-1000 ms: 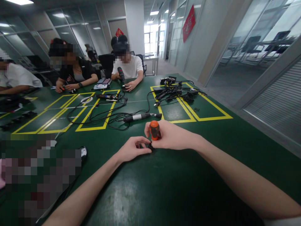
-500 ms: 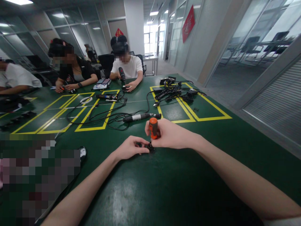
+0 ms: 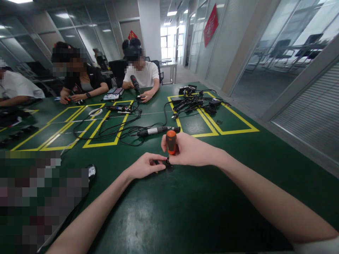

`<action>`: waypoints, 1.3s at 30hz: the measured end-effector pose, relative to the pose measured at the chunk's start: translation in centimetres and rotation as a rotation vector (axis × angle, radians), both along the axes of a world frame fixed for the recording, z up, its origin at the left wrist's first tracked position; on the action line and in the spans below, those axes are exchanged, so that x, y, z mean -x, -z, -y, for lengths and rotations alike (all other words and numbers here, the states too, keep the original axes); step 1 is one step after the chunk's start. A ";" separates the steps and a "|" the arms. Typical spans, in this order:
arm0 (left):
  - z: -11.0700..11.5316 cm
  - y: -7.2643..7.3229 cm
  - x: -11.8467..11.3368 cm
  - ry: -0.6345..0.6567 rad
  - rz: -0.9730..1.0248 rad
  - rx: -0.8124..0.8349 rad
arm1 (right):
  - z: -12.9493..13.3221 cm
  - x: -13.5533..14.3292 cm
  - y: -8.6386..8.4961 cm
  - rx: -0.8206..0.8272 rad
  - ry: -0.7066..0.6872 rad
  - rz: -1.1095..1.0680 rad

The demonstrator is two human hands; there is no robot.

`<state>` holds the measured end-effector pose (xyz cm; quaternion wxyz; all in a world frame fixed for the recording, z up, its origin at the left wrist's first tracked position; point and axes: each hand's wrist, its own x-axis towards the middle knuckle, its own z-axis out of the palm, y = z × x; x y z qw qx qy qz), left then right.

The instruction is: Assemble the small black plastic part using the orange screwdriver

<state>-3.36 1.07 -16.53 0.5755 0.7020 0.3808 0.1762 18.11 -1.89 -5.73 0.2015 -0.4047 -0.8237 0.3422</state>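
My right hand (image 3: 194, 150) is closed around a screwdriver (image 3: 171, 143) with an orange and grey handle, held upright. Its shaft is mostly hidden behind my fingers. Directly below it, a small black part (image 3: 168, 164) rests on the green table (image 3: 164, 211). My left hand (image 3: 145, 165) pinches this part from the left with thumb and fingertips. The exact kind of the part is too small to make out, and the screwdriver's tip meeting it is hidden.
Beyond my hands lies a black and silver electric screwdriver (image 3: 156, 131) with cables. A heap of black cables and adapters (image 3: 193, 102) sits back right, with small screws (image 3: 219, 122) nearby. Across the table, a co-worker (image 3: 143, 76) holds a power driver (image 3: 135, 83). A blurred-out object lies at left.
The whole view has shifted slightly. Both hands keep the same hold on the screwdriver and the black part, and the screwdriver handle's tilt differs only a little.
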 end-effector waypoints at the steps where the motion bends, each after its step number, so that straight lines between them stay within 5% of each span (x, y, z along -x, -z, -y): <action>1: 0.0 0.0 0.0 0.019 -0.001 0.003 | 0.0 0.0 0.0 -0.004 0.004 0.012; 39: 0.1 0.3 -0.5 -0.094 0.051 0.012 | 0.3 -0.1 0.0 -0.024 -0.039 -0.001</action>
